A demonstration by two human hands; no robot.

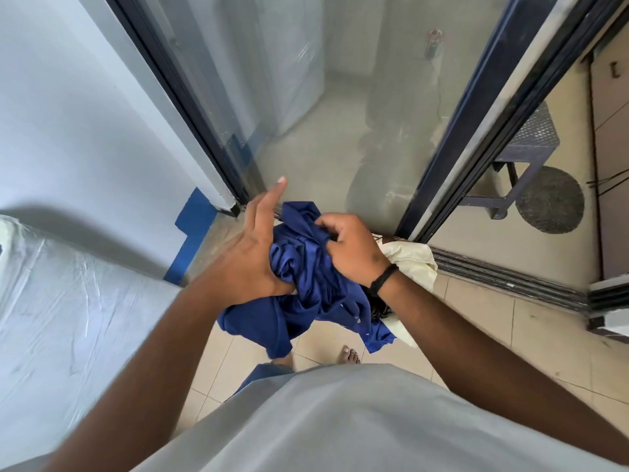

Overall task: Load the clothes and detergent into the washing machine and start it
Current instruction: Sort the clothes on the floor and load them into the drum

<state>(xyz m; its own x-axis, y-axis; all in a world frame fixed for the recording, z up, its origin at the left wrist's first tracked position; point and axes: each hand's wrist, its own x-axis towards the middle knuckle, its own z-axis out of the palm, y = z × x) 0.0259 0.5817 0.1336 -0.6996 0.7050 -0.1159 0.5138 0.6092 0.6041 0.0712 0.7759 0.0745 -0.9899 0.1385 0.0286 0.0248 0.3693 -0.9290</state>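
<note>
A crumpled blue garment [306,284] hangs bunched in front of me at waist height. My right hand [350,247] grips its top folds with curled fingers. My left hand [252,253] holds the bundle's left side, thumb pressed into the cloth, while the index finger points straight up. More laundry, cream-coloured cloth [412,260] with a dark piece beneath, lies on the floor under the bundle. At the left edge stands a white appliance [68,301] wrapped in clear plastic film; whether it is the washing machine cannot be told. No detergent is in view.
A glass sliding door [323,114] in a dark frame stands straight ahead, its floor track [503,277] running to the right. Beyond the opening at right are a blue stool [524,155] and a round dark mat [549,204]. My bare feet [349,356] stand on beige tiles.
</note>
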